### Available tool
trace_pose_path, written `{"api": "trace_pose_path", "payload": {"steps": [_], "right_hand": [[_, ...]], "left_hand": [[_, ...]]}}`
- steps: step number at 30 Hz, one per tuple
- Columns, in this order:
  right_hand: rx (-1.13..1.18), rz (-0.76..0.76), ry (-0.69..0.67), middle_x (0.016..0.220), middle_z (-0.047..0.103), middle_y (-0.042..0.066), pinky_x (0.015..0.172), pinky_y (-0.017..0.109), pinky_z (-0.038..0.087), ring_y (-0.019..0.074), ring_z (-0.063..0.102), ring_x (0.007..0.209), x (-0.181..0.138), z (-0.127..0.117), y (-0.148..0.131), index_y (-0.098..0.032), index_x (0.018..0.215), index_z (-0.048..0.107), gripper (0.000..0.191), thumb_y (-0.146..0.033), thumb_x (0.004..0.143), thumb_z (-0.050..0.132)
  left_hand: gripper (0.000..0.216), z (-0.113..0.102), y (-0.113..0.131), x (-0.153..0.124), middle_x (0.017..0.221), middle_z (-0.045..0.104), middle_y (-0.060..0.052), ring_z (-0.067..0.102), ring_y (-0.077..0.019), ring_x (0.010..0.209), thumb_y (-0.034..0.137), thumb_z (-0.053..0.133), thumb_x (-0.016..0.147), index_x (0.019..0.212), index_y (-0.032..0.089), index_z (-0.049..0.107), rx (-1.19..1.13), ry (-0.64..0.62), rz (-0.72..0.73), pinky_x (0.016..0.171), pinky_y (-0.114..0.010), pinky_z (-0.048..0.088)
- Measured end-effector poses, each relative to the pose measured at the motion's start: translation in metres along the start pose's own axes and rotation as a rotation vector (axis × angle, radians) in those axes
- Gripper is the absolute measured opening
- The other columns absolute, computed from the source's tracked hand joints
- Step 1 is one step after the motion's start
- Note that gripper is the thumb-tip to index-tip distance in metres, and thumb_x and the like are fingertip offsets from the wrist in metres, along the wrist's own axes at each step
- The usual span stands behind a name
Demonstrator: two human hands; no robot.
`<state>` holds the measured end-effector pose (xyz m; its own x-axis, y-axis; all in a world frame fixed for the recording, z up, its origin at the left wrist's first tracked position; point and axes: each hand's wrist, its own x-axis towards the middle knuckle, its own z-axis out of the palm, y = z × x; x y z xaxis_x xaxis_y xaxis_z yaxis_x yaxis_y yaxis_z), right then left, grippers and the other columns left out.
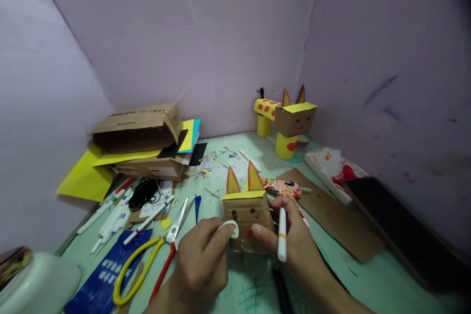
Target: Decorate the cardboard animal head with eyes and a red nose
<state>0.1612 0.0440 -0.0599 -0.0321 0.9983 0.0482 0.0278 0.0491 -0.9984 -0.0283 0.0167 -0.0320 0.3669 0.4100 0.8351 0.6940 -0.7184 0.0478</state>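
Note:
My left hand (200, 255) is closed, pinching a small white piece (234, 228) against the front of a cardboard box head (241, 206); whether it is paper or tissue I cannot tell. The box has two dark drawn eyes, a red mark, a yellow paper strip on top and two pointed orange ears (254, 177). My right hand (289, 230) grips the box by its right side, thumb on the front. A white marker (282, 235) with an orange band also sits between its fingers. Left of my left hand lie scissors (171, 238) with yellow and red handles.
A finished-looking yellow paper animal (287, 143) with a box head stands at the back. Opened cardboard boxes (136, 127) and coloured paper are back left, with markers (117, 216) and black cord (145, 194) in front. Right are a cardboard sheet (338, 221) and a dark flat object (401, 230).

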Motion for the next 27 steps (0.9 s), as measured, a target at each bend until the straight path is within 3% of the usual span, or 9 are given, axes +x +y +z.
{"api": "trace_pose_path", "payload": {"steps": [8,15,21,27], "right_hand": [[0.000,0.003,-0.004,0.087,0.057,-0.001,0.065,0.032,0.048,0.0205,0.055,0.074,-0.003,0.004,0.002,-0.027,0.095,0.033,0.053,-0.038,0.067,0.076],[0.032,-0.010,-0.025,0.082,0.053,-0.004,0.060,0.029,0.046,0.0168,0.053,0.067,-0.006,0.001,-0.003,-0.027,0.093,0.032,0.046,-0.039,0.072,0.071],[0.057,-0.053,0.039,0.093,0.057,-0.002,0.066,0.031,0.049,0.0181,0.057,0.076,-0.007,0.003,-0.001,-0.027,0.089,0.031,0.048,-0.036,0.070,0.075],[0.042,0.001,0.053,0.086,0.054,-0.003,0.061,0.030,0.049,0.0171,0.055,0.070,-0.007,0.004,-0.003,-0.027,0.090,0.030,0.049,-0.038,0.071,0.074]], "left_hand": [[0.037,-0.004,-0.007,0.002,0.087,0.060,-0.012,0.055,-0.0188,0.073,-0.005,0.049,0.075,0.107,0.006,0.063,0.143,-0.063,0.141,0.056,-0.029,0.048],[0.036,-0.004,-0.007,0.004,0.088,0.062,-0.014,0.056,-0.0246,0.077,-0.001,0.046,0.075,0.106,0.004,0.063,0.250,-0.120,0.263,0.063,-0.037,0.050],[0.040,-0.001,-0.001,0.002,0.087,0.064,-0.014,0.057,-0.0247,0.075,-0.001,0.045,0.071,0.106,0.004,0.063,0.333,-0.124,0.250,0.063,-0.035,0.048],[0.040,0.005,0.009,-0.001,0.085,0.067,-0.015,0.057,-0.0246,0.071,0.000,0.044,0.073,0.108,0.002,0.063,0.454,-0.120,0.186,0.062,-0.035,0.043]]}}
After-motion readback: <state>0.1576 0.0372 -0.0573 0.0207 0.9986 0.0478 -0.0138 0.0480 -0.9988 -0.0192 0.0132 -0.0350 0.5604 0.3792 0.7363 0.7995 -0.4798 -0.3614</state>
